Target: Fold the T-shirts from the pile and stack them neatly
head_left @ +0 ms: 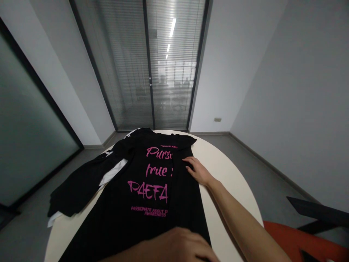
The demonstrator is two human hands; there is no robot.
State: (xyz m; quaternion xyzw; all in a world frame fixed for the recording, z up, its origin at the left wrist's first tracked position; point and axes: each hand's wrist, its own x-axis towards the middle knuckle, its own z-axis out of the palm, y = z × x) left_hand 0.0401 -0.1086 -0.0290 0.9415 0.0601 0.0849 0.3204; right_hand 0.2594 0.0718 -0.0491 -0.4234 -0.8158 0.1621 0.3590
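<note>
A black shirt (141, 171) with pink lettering lies spread on a round white table (226, 171). On its right side a strip of cloth, apparently the sleeve, is folded inward over the body and covers the ends of the printed lines. My right hand (200, 171) rests at that side with its fingers stretched out on the cloth. At the bottom edge, my left hand (180, 245) is over the lower shirt with its fingers curled down onto the fabric; its fingertips are hidden.
A black garment part (81, 185) with white cloth (113, 171) under it reaches over the table's left edge. A red seat (297, 242) with a black armrest (319, 211) stands at right. Beyond the table is a glass partition (174, 91) with blinds.
</note>
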